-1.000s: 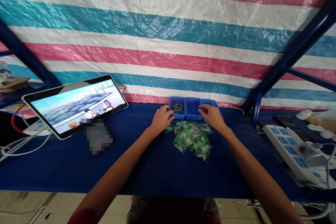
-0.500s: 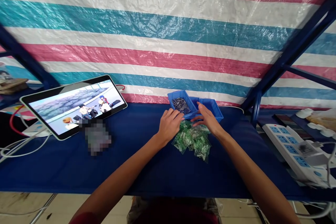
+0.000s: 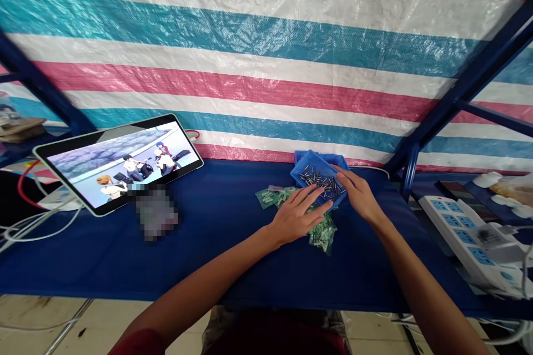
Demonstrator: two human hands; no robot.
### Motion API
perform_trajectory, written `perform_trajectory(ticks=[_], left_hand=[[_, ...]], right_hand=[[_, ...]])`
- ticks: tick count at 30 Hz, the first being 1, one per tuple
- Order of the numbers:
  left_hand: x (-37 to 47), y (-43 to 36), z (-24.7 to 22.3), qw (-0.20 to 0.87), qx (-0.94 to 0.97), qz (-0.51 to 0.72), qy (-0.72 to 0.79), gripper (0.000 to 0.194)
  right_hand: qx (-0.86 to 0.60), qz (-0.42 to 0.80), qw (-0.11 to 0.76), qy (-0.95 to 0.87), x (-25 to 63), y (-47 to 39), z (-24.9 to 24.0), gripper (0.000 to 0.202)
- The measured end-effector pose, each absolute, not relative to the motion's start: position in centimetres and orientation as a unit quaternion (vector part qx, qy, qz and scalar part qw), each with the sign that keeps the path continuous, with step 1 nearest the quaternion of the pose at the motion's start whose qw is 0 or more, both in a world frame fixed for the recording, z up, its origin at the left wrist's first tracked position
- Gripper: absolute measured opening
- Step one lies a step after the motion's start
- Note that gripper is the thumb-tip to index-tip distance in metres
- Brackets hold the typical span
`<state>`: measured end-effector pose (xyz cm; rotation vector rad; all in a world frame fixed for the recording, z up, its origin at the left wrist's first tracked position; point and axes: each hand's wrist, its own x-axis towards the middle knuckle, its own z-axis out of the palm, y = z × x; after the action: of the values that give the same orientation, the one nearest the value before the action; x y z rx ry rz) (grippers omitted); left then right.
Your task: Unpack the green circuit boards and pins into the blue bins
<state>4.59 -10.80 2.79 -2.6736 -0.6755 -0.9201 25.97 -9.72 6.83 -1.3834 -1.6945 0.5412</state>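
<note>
A blue tray [image 3: 306, 163] holds many small dark metal pins [image 3: 332, 187] and sits tilted partly over other blue trays [image 3: 337, 159]. My right hand [image 3: 358, 194] grips its right edge. My left hand [image 3: 297, 215] is spread with its fingers apart, the fingertips over the tray's near left side. Small green-tinted clear packets [image 3: 321, 234] lie under and in front of the tray, and more of them [image 3: 270, 196] show left of it. My left hand hides part of the pile.
A tablet [image 3: 125, 163] playing a cartoon leans at the left, with white cables [image 3: 37, 236] beside it. A white power strip [image 3: 464, 233] lies at the right. Blue metal posts [image 3: 410, 169] and a striped sheet [image 3: 266, 89] stand behind the blue table [image 3: 208, 266].
The tray with pins has moved right and nearer, over the packets. My right hand has taken hold of its edge. My left hand has moved right and opened. Some packets are spread further left.
</note>
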Motion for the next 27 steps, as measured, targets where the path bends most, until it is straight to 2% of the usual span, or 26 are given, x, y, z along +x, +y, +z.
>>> perform_trajectory(ticks=[4, 12, 18, 27], left_hand=[[5.2, -10.5, 1.6, 0.118, -0.927, -0.264, -0.239, 0.053], [5.9, -10.7, 0.5, 0.115, -0.930, -0.233, -0.259, 0.057], [6.1, -10.6, 0.1, 0.112, -0.926, -0.232, -0.275, 0.050], [5.9, -10.9, 0.2, 0.107, -0.926, -0.225, -0.283, 0.045]], right_hand=[[-0.539, 0.150, 0.391, -0.731, 26.4, -10.7, 6.6, 0.047], [-0.486, 0.007, 0.327, -0.811, 26.8, -11.1, 4.8, 0.046], [-0.475, -0.058, 0.278, -0.833, 26.4, -11.5, 4.3, 0.046], [-0.460, -0.091, 0.262, -0.844, 26.4, -11.7, 4.4, 0.046]])
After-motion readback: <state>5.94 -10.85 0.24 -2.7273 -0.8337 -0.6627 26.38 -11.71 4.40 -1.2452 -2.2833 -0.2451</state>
